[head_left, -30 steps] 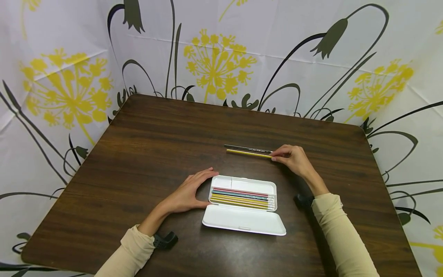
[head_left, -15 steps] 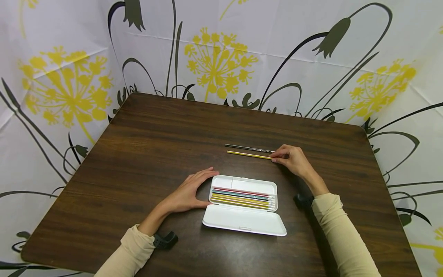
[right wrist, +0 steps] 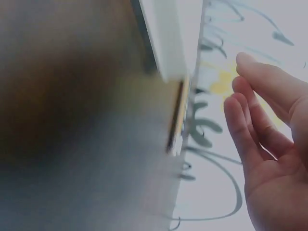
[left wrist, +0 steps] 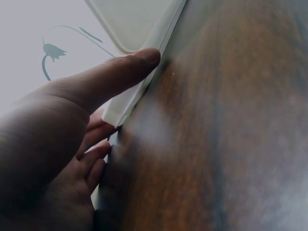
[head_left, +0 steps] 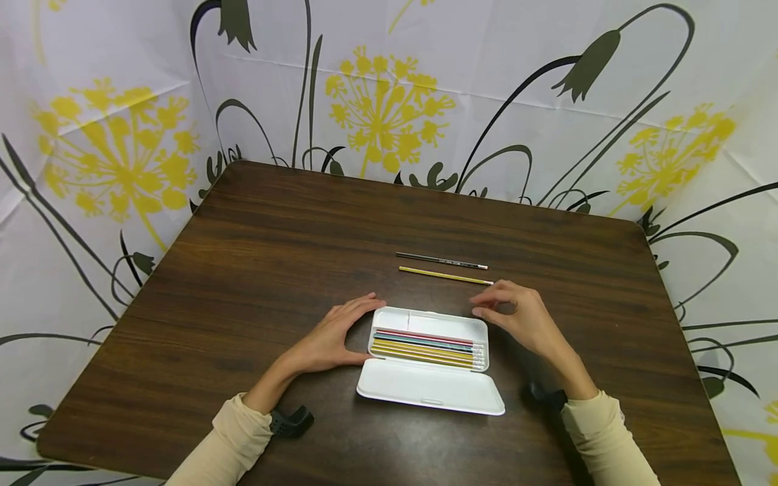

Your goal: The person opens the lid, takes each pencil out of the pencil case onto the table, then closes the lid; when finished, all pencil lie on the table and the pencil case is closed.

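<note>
An open white pencil case (head_left: 427, 388) lies on the brown table (head_left: 255, 270), with several coloured pencils (head_left: 425, 346) in its tray. My left hand (head_left: 331, 334) rests against the case's left end, fingers relaxed; in the left wrist view its thumb (left wrist: 120, 77) touches the case edge (left wrist: 144, 91). My right hand (head_left: 516, 317) hovers empty by the tray's far right corner, fingers loosely bent; the right wrist view shows its fingers (right wrist: 260, 110) apart from the case (right wrist: 166, 43). Beyond the case lie a yellow pencil (head_left: 444, 275) and a black pencil (head_left: 440, 260), side by side.
A flower-print cloth (head_left: 389, 88) hangs behind and around the table. The table's far edge (head_left: 425, 192) and right edge (head_left: 681, 304) are in sight.
My right hand has let go of the yellow pencil's right end and drawn back toward the case. The yellow pencil now lies free below the black one. The left hand has stayed put.
</note>
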The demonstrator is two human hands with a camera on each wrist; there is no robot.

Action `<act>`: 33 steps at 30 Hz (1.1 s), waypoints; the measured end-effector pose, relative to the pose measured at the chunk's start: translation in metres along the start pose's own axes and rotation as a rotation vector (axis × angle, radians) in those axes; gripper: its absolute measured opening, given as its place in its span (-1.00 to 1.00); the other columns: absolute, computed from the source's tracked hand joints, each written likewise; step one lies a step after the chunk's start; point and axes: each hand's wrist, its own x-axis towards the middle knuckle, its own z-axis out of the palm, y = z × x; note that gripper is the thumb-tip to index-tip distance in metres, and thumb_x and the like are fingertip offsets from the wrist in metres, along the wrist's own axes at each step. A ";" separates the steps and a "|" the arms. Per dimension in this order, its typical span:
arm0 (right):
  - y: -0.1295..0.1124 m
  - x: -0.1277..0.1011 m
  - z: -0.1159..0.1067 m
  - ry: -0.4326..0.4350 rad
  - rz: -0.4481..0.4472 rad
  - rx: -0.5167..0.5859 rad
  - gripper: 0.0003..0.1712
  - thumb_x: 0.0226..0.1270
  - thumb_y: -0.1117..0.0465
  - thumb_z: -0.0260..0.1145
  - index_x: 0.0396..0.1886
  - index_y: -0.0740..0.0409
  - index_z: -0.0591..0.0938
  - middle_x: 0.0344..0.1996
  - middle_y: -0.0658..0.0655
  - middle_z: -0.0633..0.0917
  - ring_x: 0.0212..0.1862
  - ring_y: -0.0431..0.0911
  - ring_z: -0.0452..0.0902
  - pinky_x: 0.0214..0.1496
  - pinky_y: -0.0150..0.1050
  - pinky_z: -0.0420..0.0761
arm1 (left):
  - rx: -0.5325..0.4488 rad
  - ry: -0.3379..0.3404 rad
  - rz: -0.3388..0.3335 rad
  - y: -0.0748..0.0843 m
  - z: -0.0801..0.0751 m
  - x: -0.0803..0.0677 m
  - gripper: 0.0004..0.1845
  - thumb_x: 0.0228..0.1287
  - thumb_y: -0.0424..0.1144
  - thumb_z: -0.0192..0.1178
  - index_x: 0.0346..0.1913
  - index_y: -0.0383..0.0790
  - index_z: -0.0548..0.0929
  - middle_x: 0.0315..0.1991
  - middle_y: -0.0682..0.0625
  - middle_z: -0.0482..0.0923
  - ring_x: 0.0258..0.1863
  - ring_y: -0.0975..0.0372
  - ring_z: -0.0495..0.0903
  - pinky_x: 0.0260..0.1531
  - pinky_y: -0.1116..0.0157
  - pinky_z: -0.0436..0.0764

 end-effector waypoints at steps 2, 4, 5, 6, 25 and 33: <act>-0.007 -0.010 0.005 -0.032 0.008 -0.011 -0.77 0.11 0.29 0.53 -0.19 0.05 0.80 -0.27 -0.15 0.67 -0.29 -0.27 0.55 -0.31 -0.22 0.56 | 0.001 0.003 0.003 0.000 0.001 0.000 -0.01 -0.01 0.07 0.52 0.47 -0.08 0.27 0.46 -0.10 0.18 0.48 0.10 0.06 0.21 -0.08 0.17; -0.013 -0.017 0.010 -0.058 0.012 -0.021 -0.76 0.11 0.30 0.53 -0.18 0.06 0.79 -0.27 -0.13 0.68 -0.30 -0.26 0.55 -0.31 -0.23 0.57 | 0.001 0.005 0.006 0.001 0.001 0.000 -0.01 -0.01 0.05 0.52 0.47 -0.09 0.27 0.46 -0.10 0.19 0.48 0.09 0.06 0.21 -0.08 0.17; -0.015 -0.021 0.012 -0.068 0.014 -0.029 -0.75 0.11 0.31 0.53 -0.18 0.05 0.79 -0.27 -0.13 0.67 -0.30 -0.26 0.55 -0.31 -0.24 0.57 | 0.001 0.005 0.007 0.001 0.000 0.001 -0.01 -0.01 0.04 0.53 0.47 -0.10 0.27 0.46 -0.11 0.19 0.48 0.09 0.06 0.21 -0.07 0.17; -0.016 -0.023 0.014 -0.078 0.013 -0.032 -0.75 0.10 0.32 0.53 -0.18 0.06 0.79 -0.27 -0.12 0.67 -0.31 -0.26 0.55 -0.31 -0.24 0.57 | 0.001 0.005 0.009 0.001 0.000 0.001 -0.01 -0.01 0.04 0.53 0.47 -0.11 0.27 0.46 -0.11 0.19 0.47 0.09 0.06 0.21 -0.07 0.17; -0.024 -0.032 0.024 -0.146 -0.063 -0.260 -0.71 0.07 0.26 0.56 -0.15 0.07 0.78 -0.22 -0.07 0.70 -0.13 -0.19 0.54 -0.18 -0.14 0.58 | 0.000 -0.009 -0.017 0.002 -0.001 -0.001 -0.01 0.00 0.07 0.51 0.48 -0.07 0.26 0.47 -0.08 0.17 0.48 0.12 0.05 0.23 -0.07 0.15; -0.027 -0.029 0.026 -0.183 -0.123 -0.303 -0.74 0.08 0.33 0.54 -0.18 0.14 0.77 -0.26 -0.01 0.71 -0.17 -0.17 0.53 -0.20 -0.21 0.58 | -0.012 -0.007 -0.013 0.002 0.000 0.000 -0.02 0.01 0.06 0.51 0.48 -0.08 0.26 0.47 -0.09 0.17 0.48 0.10 0.04 0.22 -0.09 0.15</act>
